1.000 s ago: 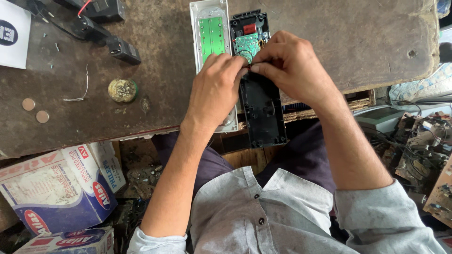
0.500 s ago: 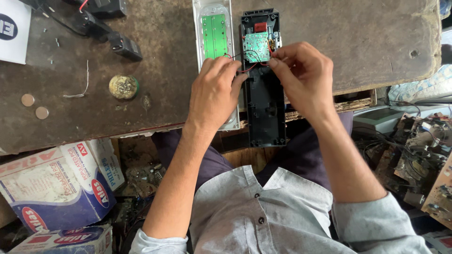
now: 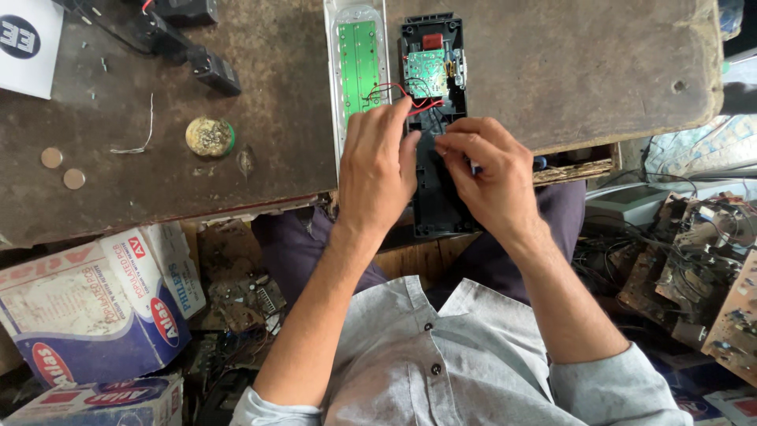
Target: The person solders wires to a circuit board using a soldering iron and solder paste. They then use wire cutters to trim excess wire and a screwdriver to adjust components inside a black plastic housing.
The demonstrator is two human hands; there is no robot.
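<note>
Black plastic housing (image 3: 438,189) lies lengthwise at the table's (image 3: 568,71) near edge, its small green circuit board (image 3: 426,72) exposed. My left hand (image 3: 378,166) rests flat on it, fingers loosely together; my right hand (image 3: 493,177) pinches something I cannot make out. I'd keep the red wires (image 3: 406,96) slack, clear of the LED strip panel (image 3: 359,67) just beside.

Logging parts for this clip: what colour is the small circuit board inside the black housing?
Green, on the small circuit board in the black housing; head view.
</note>
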